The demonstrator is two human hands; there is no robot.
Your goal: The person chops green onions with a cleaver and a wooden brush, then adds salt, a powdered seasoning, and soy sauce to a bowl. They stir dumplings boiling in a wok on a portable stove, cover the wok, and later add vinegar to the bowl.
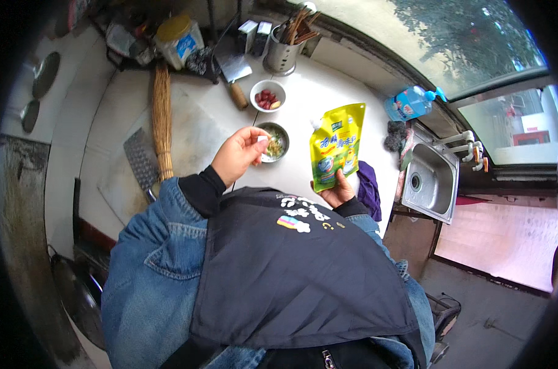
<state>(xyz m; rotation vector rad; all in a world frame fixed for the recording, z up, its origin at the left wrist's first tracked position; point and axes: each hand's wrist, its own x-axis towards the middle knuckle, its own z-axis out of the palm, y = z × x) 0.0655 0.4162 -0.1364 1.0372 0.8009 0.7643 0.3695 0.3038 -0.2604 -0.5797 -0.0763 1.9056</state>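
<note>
My left hand [237, 156] pinches a small white piece [262, 138] between thumb and fingertips; I cannot tell what it is. Just beyond and partly behind these fingers stands a small bowl [286, 138] with chopped green and pale bits in it. A yellow spouted pouch [338, 143] with printed writing is held upright by its lower edge in my right hand [339, 191]. The pouch's white spout is at its upper left corner. Past the small bowl, a white bowl [283, 90] contains several dark red pieces.
On the left lie a cleaver [140, 154] and a straw brush [162, 115]. A wooden-handled blade [236, 94] and a metal utensil holder [280, 57] stand at the back. Right are purple cloth [369, 189], a blue pump bottle [408, 104] and a steel sink [435, 180].
</note>
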